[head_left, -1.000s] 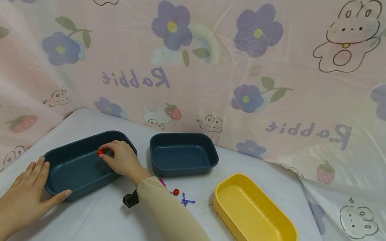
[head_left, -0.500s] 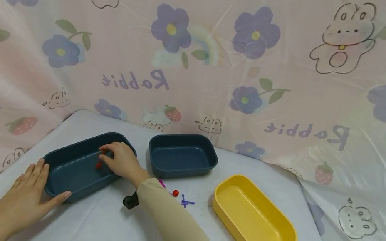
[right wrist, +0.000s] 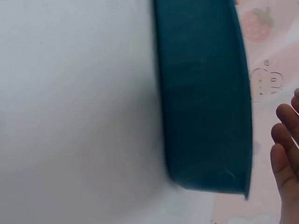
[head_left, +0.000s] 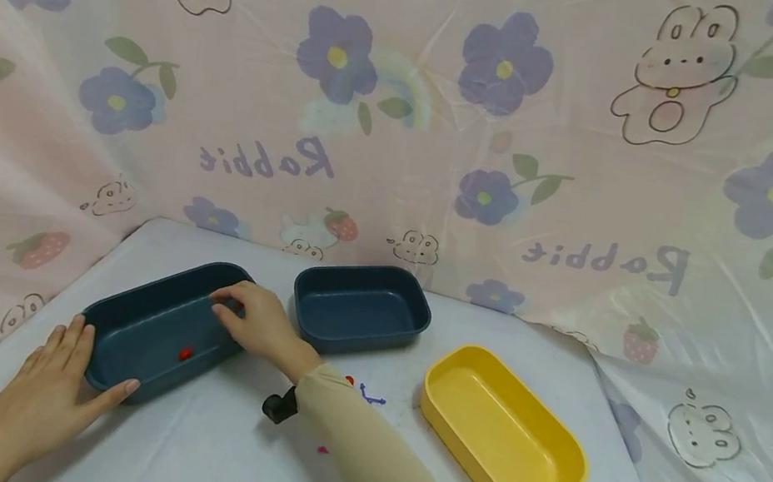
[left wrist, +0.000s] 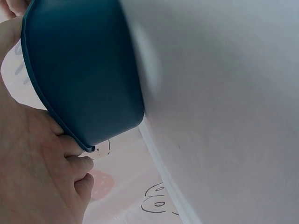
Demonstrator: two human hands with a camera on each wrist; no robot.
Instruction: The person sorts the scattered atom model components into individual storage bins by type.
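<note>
In the head view, my left hand [head_left: 47,390] lies against the left end of a dark blue tray [head_left: 137,332], fingertips at its rim and thumb along the near side. The left wrist view shows the same hand [left wrist: 39,163] beside the tray's outer wall [left wrist: 84,70]. A small red ball [head_left: 186,353] lies loose on the tray floor. Over the tray's right end is my right hand [head_left: 259,326], fingers loosely bent, nothing visible between them. In the right wrist view that hand [right wrist: 287,149] is beyond the tray's rim, apart from it.
A smaller dark blue tray [head_left: 360,313] stands behind and a yellow tray [head_left: 500,436] to the right. Partly behind my right sleeve lie another red ball [head_left: 349,380] and a thin purple branched piece [head_left: 373,397]. A tiny pink piece [head_left: 323,449] sits nearer me.
My right hand let go of the red ball, which dropped and rolled nearer me along the tray floor. The right hand then drew back slightly rightward. My left hand stayed on the tray.
</note>
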